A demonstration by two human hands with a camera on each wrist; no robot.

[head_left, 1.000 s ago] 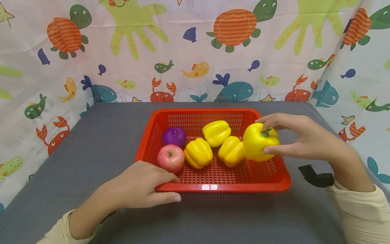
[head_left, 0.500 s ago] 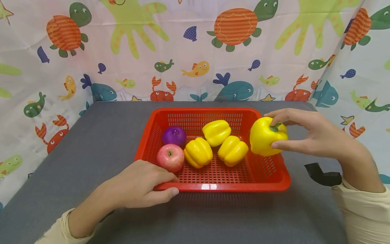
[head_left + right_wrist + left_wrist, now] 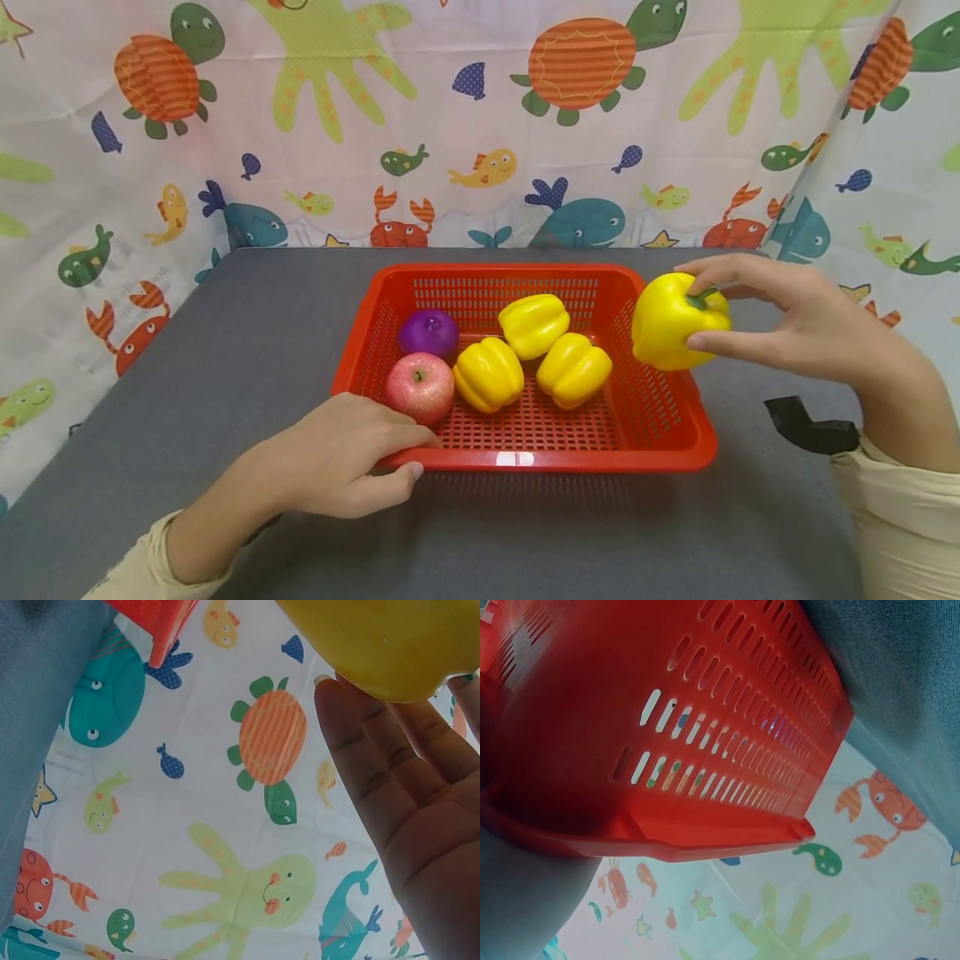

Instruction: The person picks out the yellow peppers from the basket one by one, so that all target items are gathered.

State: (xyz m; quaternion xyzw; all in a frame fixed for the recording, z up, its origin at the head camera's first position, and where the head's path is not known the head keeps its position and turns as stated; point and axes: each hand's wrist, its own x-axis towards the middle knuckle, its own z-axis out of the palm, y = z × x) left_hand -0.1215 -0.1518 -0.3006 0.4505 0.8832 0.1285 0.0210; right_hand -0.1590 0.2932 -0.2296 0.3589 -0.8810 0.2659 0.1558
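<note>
Toward the right edge of the table (image 3: 247, 350), the right hand (image 3: 795, 321) holds a yellow pepper (image 3: 667, 329) aloft between thumb and fingers, beside a red basket (image 3: 600, 460) whose front rim the left hand (image 3: 348, 454) grips.

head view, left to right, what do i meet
bare left hand, round pink-red apple, nearer-left yellow bell pepper, far yellow pepper, nearer-right yellow pepper, held yellow pepper, bare right hand
</note>
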